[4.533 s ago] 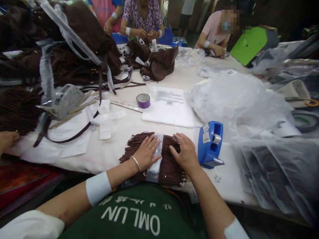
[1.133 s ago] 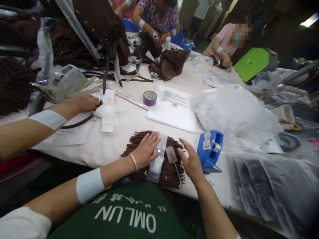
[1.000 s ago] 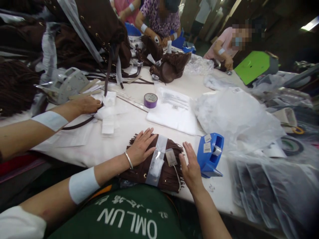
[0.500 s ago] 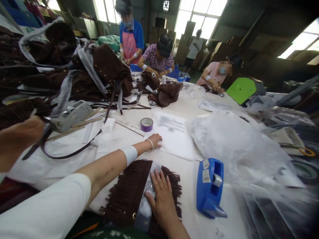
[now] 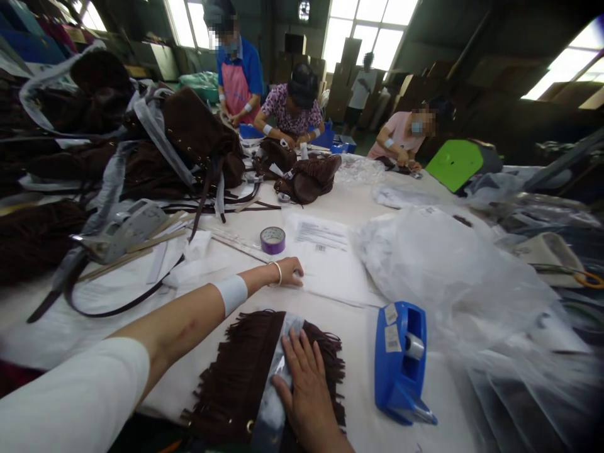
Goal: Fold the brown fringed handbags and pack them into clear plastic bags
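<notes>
My right hand [image 5: 306,377] lies flat, fingers stretched out, on a dark brown fringed bag [image 5: 245,377] in front of me. Under its fingers runs a strip of clear plastic wrap [image 5: 271,390] across the bag, near a brass eyelet. My left hand [image 5: 289,272] reaches forward over the table. Its fingers are curled in at the left edge of a flat stack of clear plastic bags [image 5: 330,264] with printed text and a barcode. Just beyond this hand stands a roll of purple tape [image 5: 272,240].
A blue tape dispenser [image 5: 401,365] stands right of the fringed bag. Crumpled clear plastic [image 5: 425,251] spreads over the right side. Brown bags [image 5: 189,132] are heaped at the left, behind a grey tape dispenser [image 5: 123,229]. Several people work across the table [image 5: 358,201].
My left hand's fingers have curled in at the edge of the plastic bags. My right hand stays on the fringed bag. Another person's hand at the far left has gone out of view.
</notes>
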A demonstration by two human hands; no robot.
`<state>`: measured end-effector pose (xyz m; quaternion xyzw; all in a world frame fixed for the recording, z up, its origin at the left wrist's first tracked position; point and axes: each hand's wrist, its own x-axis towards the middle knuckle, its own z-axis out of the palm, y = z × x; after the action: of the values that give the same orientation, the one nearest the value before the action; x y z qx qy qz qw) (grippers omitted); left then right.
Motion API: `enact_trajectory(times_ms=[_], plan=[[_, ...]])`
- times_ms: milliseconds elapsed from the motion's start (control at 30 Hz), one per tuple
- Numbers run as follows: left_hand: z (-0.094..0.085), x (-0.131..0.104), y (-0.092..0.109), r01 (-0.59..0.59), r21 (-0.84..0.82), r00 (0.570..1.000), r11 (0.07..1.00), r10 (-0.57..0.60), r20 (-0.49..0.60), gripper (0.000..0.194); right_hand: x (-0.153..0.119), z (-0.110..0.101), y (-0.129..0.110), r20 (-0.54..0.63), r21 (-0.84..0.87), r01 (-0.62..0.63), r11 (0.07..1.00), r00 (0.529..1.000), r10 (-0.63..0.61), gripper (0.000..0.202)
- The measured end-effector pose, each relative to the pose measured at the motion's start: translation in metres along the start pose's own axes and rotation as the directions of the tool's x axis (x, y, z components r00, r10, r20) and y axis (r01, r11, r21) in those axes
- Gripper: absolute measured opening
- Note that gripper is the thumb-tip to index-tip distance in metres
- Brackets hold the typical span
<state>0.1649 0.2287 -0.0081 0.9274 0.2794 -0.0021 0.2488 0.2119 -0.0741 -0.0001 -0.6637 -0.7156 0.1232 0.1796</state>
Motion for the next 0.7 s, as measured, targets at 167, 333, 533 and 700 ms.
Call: enact_trajectory(times_ms=[167,333,533,700], plan=[[0.001,0.010,-0.002,0.051,-0.012,0.997,0.999,-0.051,0.052,0.018,0.001,0.003,-0.001,0.000,-0.013,-0.003,1.000,1.000,0.003,0.061],[-0.004,0.011,-0.010,0.069,-0.074,0.987,0.995,-0.058,0.149,0.023,0.001,0.003,-0.001,0.002,-0.021,-0.005,1.000,1.000,0.005,0.060],[-0.010,0.008,-0.011,0.080,-0.101,0.977,0.992,-0.058,0.204,0.023,0.001,0.002,-0.002,0.012,-0.030,-0.006,1.000,1.000,0.006,0.060],[-0.012,0.010,-0.012,0.105,-0.104,0.968,0.989,-0.078,0.239,0.023,0.001,0.002,-0.002,0.007,-0.026,-0.003,1.000,1.000,0.003,0.060]])
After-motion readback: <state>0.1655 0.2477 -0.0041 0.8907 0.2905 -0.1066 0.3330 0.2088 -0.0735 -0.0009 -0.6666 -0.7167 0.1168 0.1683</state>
